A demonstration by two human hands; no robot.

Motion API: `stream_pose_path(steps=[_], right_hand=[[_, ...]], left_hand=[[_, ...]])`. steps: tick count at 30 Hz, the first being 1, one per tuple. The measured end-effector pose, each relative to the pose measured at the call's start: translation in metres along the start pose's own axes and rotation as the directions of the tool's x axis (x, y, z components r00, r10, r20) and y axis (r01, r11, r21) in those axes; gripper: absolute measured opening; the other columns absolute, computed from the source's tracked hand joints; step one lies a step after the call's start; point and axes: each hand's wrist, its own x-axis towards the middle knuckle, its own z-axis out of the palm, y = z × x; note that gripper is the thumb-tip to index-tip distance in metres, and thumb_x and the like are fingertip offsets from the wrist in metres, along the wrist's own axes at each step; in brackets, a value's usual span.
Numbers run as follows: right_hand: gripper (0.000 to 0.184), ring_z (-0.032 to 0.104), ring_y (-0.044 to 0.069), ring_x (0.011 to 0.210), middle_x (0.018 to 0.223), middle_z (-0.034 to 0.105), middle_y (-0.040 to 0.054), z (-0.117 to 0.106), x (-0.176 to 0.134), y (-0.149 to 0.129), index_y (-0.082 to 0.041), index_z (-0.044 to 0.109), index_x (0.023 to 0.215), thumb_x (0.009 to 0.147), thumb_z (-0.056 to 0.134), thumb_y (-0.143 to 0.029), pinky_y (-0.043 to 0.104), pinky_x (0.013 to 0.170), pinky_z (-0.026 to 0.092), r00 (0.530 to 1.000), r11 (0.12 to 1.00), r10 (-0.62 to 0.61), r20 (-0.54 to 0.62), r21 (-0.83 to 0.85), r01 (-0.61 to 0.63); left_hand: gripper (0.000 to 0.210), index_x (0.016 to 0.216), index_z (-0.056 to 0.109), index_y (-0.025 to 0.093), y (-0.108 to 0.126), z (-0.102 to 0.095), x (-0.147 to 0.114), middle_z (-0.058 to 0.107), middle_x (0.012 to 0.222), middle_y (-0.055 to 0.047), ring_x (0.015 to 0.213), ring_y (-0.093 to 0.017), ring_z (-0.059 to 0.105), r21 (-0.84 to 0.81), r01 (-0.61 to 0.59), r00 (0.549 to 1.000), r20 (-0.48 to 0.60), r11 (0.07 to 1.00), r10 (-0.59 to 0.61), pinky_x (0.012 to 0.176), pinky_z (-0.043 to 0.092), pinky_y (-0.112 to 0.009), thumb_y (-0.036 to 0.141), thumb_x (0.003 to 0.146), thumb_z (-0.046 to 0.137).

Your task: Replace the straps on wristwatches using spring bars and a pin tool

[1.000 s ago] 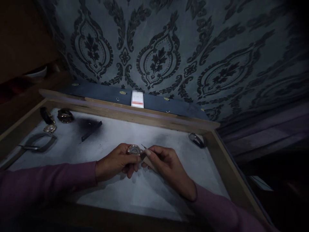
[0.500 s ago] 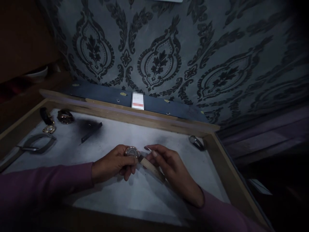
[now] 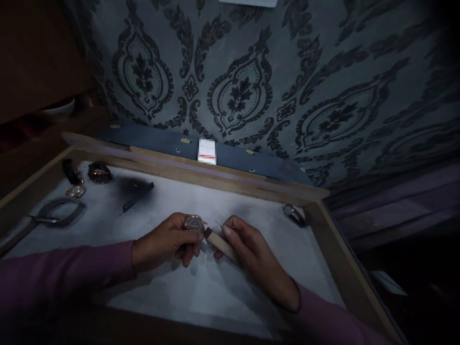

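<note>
My left hand (image 3: 178, 237) is closed round a wristwatch case (image 3: 194, 223), its metal back facing up and my thumb on the lower rim. A pale watch strap (image 3: 221, 246) with a dark end runs from beside the case into my right hand (image 3: 247, 251). Whether that end touches the case, I cannot tell. Between the thumb and forefinger of my right hand is a thin pin (image 3: 219, 224), pointing up and left. The lower fingers of that hand curl beneath the strap, partly hidden.
Both hands are over a wood-framed tray (image 3: 201, 178) with a pale bottom. At its left lie a black-strapped watch (image 3: 73, 178), a dark watch (image 3: 99, 172), a grey strap (image 3: 62, 212) and a dark flat strip (image 3: 138, 197). Another watch (image 3: 294, 214) lies at the right corner.
My right fingers have tightened together, and the thin pin now shows between them. The strap's dark end has shifted slightly left and up. My left hand still grips the watch case.
</note>
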Motion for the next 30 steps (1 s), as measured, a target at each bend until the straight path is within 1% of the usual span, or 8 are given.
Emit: stream_pose_path(steps=[3, 5, 9, 14, 20, 26, 30], right_hand=[[0.034, 0.063, 0.015, 0.063, 0.066, 0.067, 0.0016, 0.0005, -0.0004, 0.0022, -0.019, 0.057, 0.086, 0.097, 0.045, -0.049, 0.026, 0.062, 0.046, 0.999, 0.999, -0.025, 0.033, 0.036, 0.024], [0.033, 0.065, 0.016, 0.065, 0.068, 0.068, 0.0017, 0.0013, -0.0014, 0.0025, -0.019, 0.059, 0.092, 0.097, 0.047, -0.049, 0.027, 0.064, 0.049, 0.998, 0.997, -0.022, 0.058, 0.075, 0.018], [0.033, 0.067, 0.015, 0.066, 0.073, 0.068, 0.0032, 0.0037, -0.0035, 0.0013, -0.018, 0.06, 0.091, 0.093, 0.053, -0.051, 0.027, 0.064, 0.054, 0.998, 0.985, 0.014, 0.065, 0.169, -0.025], [0.036, 0.066, 0.014, 0.063, 0.07, 0.068, 0.0039, 0.0056, -0.0045, 0.0002, -0.017, 0.059, 0.09, 0.091, 0.056, -0.052, 0.023, 0.057, 0.053, 0.998, 0.98, 0.021, 0.062, 0.197, -0.033], [0.036, 0.067, 0.015, 0.064, 0.075, 0.069, 0.0058, 0.0061, -0.0047, -0.0014, -0.016, 0.059, 0.089, 0.09, 0.057, -0.052, 0.022, 0.053, 0.052, 0.997, 0.977, 0.036, 0.07, 0.206, -0.049], [0.037, 0.069, 0.016, 0.066, 0.074, 0.069, 0.0064, 0.0061, -0.0045, -0.0004, -0.015, 0.061, 0.089, 0.091, 0.056, -0.052, 0.021, 0.05, 0.052, 0.996, 0.981, 0.022, 0.081, 0.191, -0.037], [0.036, 0.069, 0.016, 0.065, 0.075, 0.069, 0.0071, 0.006, -0.0039, 0.0006, -0.015, 0.06, 0.088, 0.091, 0.056, -0.05, 0.02, 0.047, 0.051, 0.996, 0.981, 0.015, 0.09, 0.193, -0.032]], left_hand=[[0.02, 0.065, 0.056, 0.015, 0.0012, -0.0001, 0.0005, 0.058, 0.051, 0.004, 0.035, -0.004, 0.048, -0.004, -0.024, 1.0, 0.016, 1.0, 0.024, 0.036, 0.028, -0.015, 0.029, 0.078, 0.062], [0.02, 0.066, 0.055, 0.015, 0.0024, 0.0005, 0.0003, 0.059, 0.052, 0.004, 0.035, -0.004, 0.048, -0.004, -0.04, 0.999, 0.02, 0.999, 0.04, 0.036, 0.029, -0.015, 0.029, 0.078, 0.062], [0.019, 0.066, 0.055, 0.015, 0.0032, 0.002, -0.0003, 0.058, 0.052, 0.004, 0.035, -0.005, 0.049, 0.016, -0.049, 0.999, 0.016, 0.999, 0.049, 0.035, 0.028, -0.016, 0.028, 0.078, 0.062], [0.019, 0.065, 0.056, 0.015, 0.0031, 0.0026, -0.0004, 0.058, 0.053, 0.004, 0.036, -0.005, 0.049, 0.045, -0.063, 0.998, 0.024, 0.997, 0.062, 0.036, 0.028, -0.016, 0.029, 0.077, 0.062], [0.023, 0.061, 0.055, 0.015, 0.0041, 0.0036, -0.0007, 0.056, 0.049, 0.004, 0.035, -0.005, 0.048, 0.069, -0.063, 0.998, 0.01, 0.996, 0.062, 0.036, 0.027, -0.016, 0.03, 0.076, 0.062], [0.024, 0.061, 0.055, 0.015, 0.0023, 0.0023, -0.0002, 0.054, 0.047, 0.004, 0.035, -0.005, 0.048, 0.088, -0.058, 0.998, 0.015, 0.994, 0.057, 0.037, 0.028, -0.016, 0.031, 0.078, 0.061], [0.023, 0.061, 0.054, 0.015, 0.0033, 0.003, 0.0001, 0.056, 0.049, 0.004, 0.035, -0.005, 0.048, 0.07, -0.06, 0.998, 0.017, 0.996, 0.058, 0.036, 0.028, -0.016, 0.031, 0.077, 0.061]])
